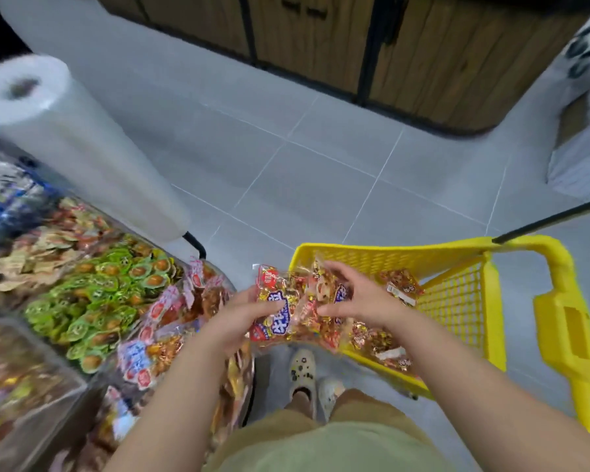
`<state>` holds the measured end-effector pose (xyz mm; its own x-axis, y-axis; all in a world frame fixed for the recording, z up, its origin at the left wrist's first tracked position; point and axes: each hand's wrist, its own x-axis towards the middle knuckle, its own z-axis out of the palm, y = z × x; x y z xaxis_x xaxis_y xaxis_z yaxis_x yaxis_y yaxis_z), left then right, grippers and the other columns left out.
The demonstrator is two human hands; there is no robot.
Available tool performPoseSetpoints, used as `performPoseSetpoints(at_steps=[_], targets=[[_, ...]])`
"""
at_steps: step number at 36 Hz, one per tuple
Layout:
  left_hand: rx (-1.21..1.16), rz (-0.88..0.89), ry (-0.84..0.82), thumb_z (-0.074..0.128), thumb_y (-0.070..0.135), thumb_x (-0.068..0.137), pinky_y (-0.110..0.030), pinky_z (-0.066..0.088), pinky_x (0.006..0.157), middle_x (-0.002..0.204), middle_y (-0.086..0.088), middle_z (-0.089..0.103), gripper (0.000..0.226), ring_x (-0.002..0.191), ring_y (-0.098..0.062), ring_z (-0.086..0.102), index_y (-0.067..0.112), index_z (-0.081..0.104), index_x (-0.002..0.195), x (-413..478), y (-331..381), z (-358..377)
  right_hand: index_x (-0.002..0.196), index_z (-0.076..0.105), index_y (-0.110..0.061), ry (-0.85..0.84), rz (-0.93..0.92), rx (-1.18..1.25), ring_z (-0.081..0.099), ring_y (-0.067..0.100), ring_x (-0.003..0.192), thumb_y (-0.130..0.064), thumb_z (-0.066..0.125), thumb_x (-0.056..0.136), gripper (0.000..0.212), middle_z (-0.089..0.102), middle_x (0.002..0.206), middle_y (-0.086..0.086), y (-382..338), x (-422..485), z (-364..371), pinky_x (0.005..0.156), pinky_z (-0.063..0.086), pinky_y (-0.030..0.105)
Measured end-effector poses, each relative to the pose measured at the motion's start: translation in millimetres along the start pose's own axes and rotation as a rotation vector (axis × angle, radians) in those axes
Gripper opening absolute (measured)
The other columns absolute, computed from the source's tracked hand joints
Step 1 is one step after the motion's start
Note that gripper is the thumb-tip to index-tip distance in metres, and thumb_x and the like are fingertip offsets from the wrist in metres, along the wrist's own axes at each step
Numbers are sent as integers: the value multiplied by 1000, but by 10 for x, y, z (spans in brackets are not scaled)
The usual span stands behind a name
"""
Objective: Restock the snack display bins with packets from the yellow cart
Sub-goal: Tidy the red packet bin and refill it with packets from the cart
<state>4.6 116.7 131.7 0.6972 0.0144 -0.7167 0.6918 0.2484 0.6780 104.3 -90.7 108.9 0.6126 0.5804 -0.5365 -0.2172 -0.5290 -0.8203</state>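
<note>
**Asker:** Where are the packets right now?

**Me:** A bundle of red-and-gold snack packets [288, 311] is up between my two hands. It hangs over the near-left corner of the yellow cart [457, 264] and reaches partly past the rim, toward the display bins [82, 383].

**Asker:** How do your hands have it?

**Me:** My left hand [235, 321] grips the bundle's left side. The thumb lies on top, across the blue lettering, and the other fingers are hidden behind the bundle. My right hand [358, 298] comes over the right side, fingers arched and spread on the upper packets, thumb pressing in at the near edge. Both hands are closed on the bundle.

**Asker:** Anything in the cart?

**Me:** Loose packets [401, 284] of the same kind lie inside it. Some are near the far wall and some are by the near wall, under my right forearm.

**Asker:** And on your left?

**Me:** The bins sit just beside my left arm. The nearest holds red-and-blue packets [143, 356] like the ones I hold, and the next holds green packets [96, 301]. Beyond those are tan packets [41, 247], which are blurred. A roll of clear plastic bags [72, 137] stands past the bins. My pale clogs [302, 369] are on the grey tiled floor [321, 165], below the bundle.
</note>
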Motion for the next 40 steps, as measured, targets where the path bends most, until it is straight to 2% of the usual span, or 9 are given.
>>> performPoseSetpoints(at_steps=[5, 8, 11, 17, 25, 30, 32, 35, 40], targets=[[-1, 44, 264, 72, 19, 82, -23, 55, 84, 108, 17, 71, 49, 97, -1, 67, 21, 53, 127, -384, -262, -97, 104, 53, -28, 78, -2, -204, 51, 9, 92, -58, 81, 54, 64, 52, 99, -12, -96, 28, 209, 72, 42, 25], [-81, 37, 397, 76, 28, 78, -46, 36, 109, 151, 4, 37, 89, 131, -21, 43, 21, 25, 151, -627, -507, -240, 87, 54, -24, -25, -9, -126, 54, 12, 82, -47, 81, 63, 42, 52, 88, -6, -168, -16, 387, 63, 49, 24], [-247, 49, 507, 76, 23, 79, -46, 45, 92, 120, 20, 52, 92, 107, -15, 54, 40, 20, 149, -965, -758, -349, 108, 56, -20, -241, 125, 108, 60, 26, 103, -17, 74, 78, 35, 59, 104, 4, -244, -52, 637, 81, 54, 38], [-464, 34, 739, 72, 21, 82, -43, 53, 87, 114, -8, 70, 58, 104, -25, 67, 10, 50, 135, -1614, -1254, -616, 122, 49, 3, -475, 235, 329, 58, 32, 93, 25, 44, 79, 48, 58, 107, 23, -441, -198, 1297, 91, 46, 41], [-603, 166, 941, 67, 10, 86, -31, 54, 59, 85, -8, 72, 27, 68, -21, 68, 8, 61, 113, -2405, -1720, -1126, 90, 58, -10, -434, 226, 563, 59, 11, 55, 1, 58, 81, 13, 61, 68, 2, -843, -218, 2293, 46, 50, 21], [-619, 240, 1023, 65, 8, 87, -26, 55, 53, 80, -4, 75, 18, 65, -18, 71, 13, 64, 104, -2902, -1979, -1614, 103, 64, -8, -390, 226, 643, 66, 20, 81, -20, 53, 93, 20, 70, 91, 9, -1097, -236, 3035, 79, 55, 37], [-629, 265, 1036, 65, 8, 87, -22, 52, 47, 71, 2, 74, 14, 59, -13, 70, 16, 64, 99, -3090, -2079, -1845, 110, 61, -11, -347, 222, 653, 67, 19, 82, -25, 48, 97, 23, 70, 94, 8, -1215, -254, 3335, 75, 57, 37], [-634, 298, 1055, 67, 11, 86, -30, 54, 60, 83, -3, 74, 18, 68, -18, 70, 14, 64, 103, -3333, -2192, -2187, 119, 56, -12, -311, 246, 653, 67, 23, 85, -33, 41, 99, 32, 68, 105, 11, -1426, -260, 3722, 55, 58, 36], [-686, 347, 1055, 69, 15, 84, -47, 52, 87, 101, -11, 72, 23, 90, -29, 67, 15, 63, 107, -3577, -2303, -2704, 107, 60, -6, -400, 281, 705, 71, 27, 73, -36, 38, 100, 38, 73, 84, 16, -1819, -245, 4107, 54, 57, 44]])
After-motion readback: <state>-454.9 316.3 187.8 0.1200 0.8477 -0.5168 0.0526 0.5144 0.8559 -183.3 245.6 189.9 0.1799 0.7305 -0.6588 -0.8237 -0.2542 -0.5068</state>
